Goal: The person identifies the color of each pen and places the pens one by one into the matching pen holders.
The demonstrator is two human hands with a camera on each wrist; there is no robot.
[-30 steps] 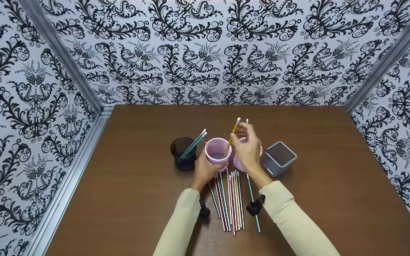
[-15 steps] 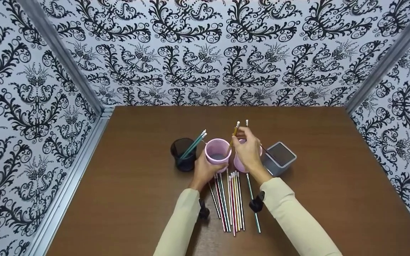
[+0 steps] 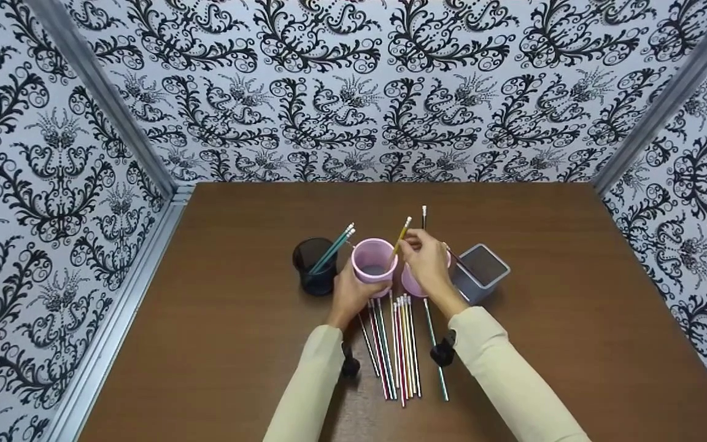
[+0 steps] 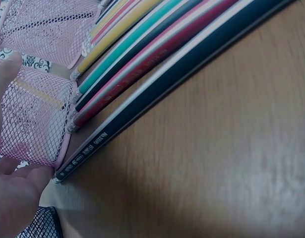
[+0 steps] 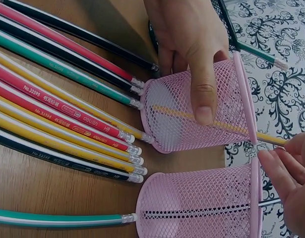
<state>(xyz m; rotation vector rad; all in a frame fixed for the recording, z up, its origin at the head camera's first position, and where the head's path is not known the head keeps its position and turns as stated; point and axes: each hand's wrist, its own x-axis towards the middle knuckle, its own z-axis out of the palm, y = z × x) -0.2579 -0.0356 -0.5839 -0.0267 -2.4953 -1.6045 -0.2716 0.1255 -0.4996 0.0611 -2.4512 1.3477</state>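
My left hand (image 3: pixel 352 293) wraps round a pink mesh pencil cup (image 5: pixel 226 99), its thumb along the near side in the right wrist view. Inside that cup a yellow pencil (image 3: pixel 400 236) slants, eraser end up, its lower end near the cup's bottom. My right hand (image 3: pixel 428 264) pinches the pencil close above the rim with thumb and fingertips. Just right of it, partly behind that hand, stands a second pink mesh cup (image 5: pixel 207 203) with a black pencil (image 3: pixel 424 213) upright in it. In the left wrist view the left fingers (image 4: pixel 23 181) curl round the cup.
Left of the cups, a black mesh cup (image 3: pixel 315 287) holds teal pencils (image 3: pixel 332 250). A grey square holder (image 3: pixel 475 287) stands at the right with a dark red pencil (image 3: pixel 459 261) in it. Several loose pencils (image 3: pixel 405 353) lie in front, and a teal pencil (image 3: pixel 442 383) lies apart.
My right hand has lowered slightly, and the yellow pencil has sunk a little deeper and leans against the cup's right side. My left hand keeps its grip in place.
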